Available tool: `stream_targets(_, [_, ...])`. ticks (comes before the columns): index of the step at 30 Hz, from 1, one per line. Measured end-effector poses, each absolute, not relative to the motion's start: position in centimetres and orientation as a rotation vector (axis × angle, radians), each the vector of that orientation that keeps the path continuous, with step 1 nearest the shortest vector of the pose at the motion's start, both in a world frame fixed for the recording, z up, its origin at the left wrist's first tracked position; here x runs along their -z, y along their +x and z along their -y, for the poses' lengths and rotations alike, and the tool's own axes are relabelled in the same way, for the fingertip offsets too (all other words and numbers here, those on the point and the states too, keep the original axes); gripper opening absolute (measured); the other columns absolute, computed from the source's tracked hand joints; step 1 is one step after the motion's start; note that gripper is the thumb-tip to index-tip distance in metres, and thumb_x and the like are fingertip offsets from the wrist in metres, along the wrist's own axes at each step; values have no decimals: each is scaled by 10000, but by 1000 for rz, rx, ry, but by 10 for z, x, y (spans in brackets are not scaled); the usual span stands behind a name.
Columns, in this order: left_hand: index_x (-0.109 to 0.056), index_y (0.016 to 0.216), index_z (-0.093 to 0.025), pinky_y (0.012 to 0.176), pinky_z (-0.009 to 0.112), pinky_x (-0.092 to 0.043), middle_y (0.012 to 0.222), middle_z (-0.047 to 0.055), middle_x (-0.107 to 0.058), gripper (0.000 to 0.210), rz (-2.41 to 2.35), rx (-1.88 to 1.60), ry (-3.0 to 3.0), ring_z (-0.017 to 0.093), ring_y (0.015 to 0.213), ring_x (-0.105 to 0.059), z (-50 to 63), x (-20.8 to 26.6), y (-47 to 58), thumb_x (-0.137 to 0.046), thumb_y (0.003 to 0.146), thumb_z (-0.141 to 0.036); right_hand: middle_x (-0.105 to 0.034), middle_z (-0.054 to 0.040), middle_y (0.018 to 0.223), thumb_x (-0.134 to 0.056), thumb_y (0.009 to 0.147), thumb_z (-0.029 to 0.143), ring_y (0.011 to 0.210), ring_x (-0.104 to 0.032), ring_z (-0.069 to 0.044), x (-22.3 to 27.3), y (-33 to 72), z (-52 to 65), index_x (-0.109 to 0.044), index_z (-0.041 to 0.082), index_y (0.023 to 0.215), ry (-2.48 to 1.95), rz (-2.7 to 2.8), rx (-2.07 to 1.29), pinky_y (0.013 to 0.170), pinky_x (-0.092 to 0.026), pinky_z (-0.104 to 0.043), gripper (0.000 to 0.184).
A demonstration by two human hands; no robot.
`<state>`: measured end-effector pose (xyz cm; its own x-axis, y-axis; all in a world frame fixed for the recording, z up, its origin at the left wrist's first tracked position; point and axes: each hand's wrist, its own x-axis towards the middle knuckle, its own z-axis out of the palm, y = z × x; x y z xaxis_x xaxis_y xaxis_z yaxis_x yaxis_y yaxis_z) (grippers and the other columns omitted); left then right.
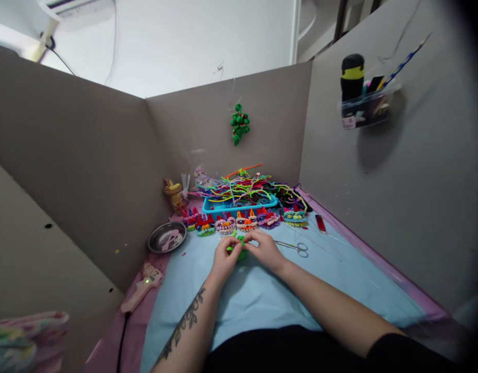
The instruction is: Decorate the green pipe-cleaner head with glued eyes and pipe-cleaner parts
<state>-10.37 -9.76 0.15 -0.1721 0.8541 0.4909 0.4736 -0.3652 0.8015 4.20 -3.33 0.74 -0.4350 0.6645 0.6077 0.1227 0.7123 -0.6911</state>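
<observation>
Two hands, left hand [224, 257] and right hand [264, 248], pinch a green craft piece [240, 247] between them, just before the blue tray [239, 206].

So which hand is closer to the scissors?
The right hand. It sits just left of the scissors on the blue mat, pinching a green piece. The left hand is farther off, on the other side of that piece.

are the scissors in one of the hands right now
No, the scissors lie on the blue mat beside the right hand, while both hands pinch a small green piece.
</observation>
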Motion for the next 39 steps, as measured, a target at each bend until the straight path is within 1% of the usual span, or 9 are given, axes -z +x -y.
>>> stream_targets(4, [-558, 718, -164, 703, 256, -415, 780, 27, -534, 139, -1469, -1542, 1748, 150, 765, -510, 97, -5, -105, -546, 798, -278, -621, -19, 770, -594, 733, 97, 797, -559, -174, -5, 40, 34, -632, 198, 761, -574, 1962, -654, 742, -434, -302, 111])
stream_targets(9, [-533, 655, -164, 751, 276, -399, 796, 37, -528, 249, -1407, -1547, 1701, 168, 807, -507, 93, -4, -107, -536, 800, -365, -619, -17, 782, -592, 732, 88, 815, -546, -181, -3, 38, 36, -620, 205, 789, -546, 1990, -613, 750, -428, -309, 133])
stream_targets(12, [-516, 639, -165, 738, 274, -396, 806, 38, -521, 303, -1364, -1563, 1614, 168, 798, -497, 90, 0, -109, -533, 795, -424, -613, -20, 815, -610, 730, 111, 823, -538, -184, -4, 38, 36, -604, 206, 831, -544, 1982, -595, 754, -422, -316, 139])
stream_targets(17, [-509, 646, -164, 702, 265, -387, 807, 40, -500, 339, -1314, -1564, 1525, 166, 777, -473, 88, 4, -113, -542, 778, -474, -603, -22, 808, -587, 773, 141, 830, -536, -185, -4, 37, 35, -607, 209, 784, -501, 1992, -571, 774, -412, -327, 72])
stream_targets(27, [-505, 633, -166, 651, 245, -375, 754, 28, -475, 382, -1329, -1551, 1485, 159, 739, -446, 88, 5, -112, -562, 741, -528, -601, -35, 788, -541, 793, 124, 812, -522, -193, -5, 36, 37, -622, 215, 802, -421, 2068, -545, 754, -412, -347, 121])
stream_targets(32, [-493, 634, -165, 613, 237, -350, 705, 7, -445, 373, -1277, -1549, 1392, 139, 678, -417, 87, 6, -111, -588, 721, -515, -594, -40, 853, -589, 752, 134, 858, -517, -198, -4, 35, 37, -591, 203, 844, -465, 2073, -551, 789, -405, -349, 115])
stream_targets(36, [-502, 636, -164, 615, 240, -351, 705, 8, -448, 363, -1291, -1536, 1417, 140, 680, -421, 87, 5, -111, -585, 726, -506, -578, -31, 812, -564, 757, 97, 843, -503, -196, -4, 34, 37, -561, 199, 796, -469, 2098, -524, 784, -394, -341, 109])
stream_targets(39, [-499, 633, -168, 639, 251, -367, 714, 14, -460, 336, -1345, -1528, 1514, 148, 698, -439, 88, 2, -112, -545, 767, -472, -568, -27, 799, -551, 771, 100, 833, -496, -195, -5, 34, 38, -555, 205, 787, -450, 2113, -531, 774, -390, -337, 106])
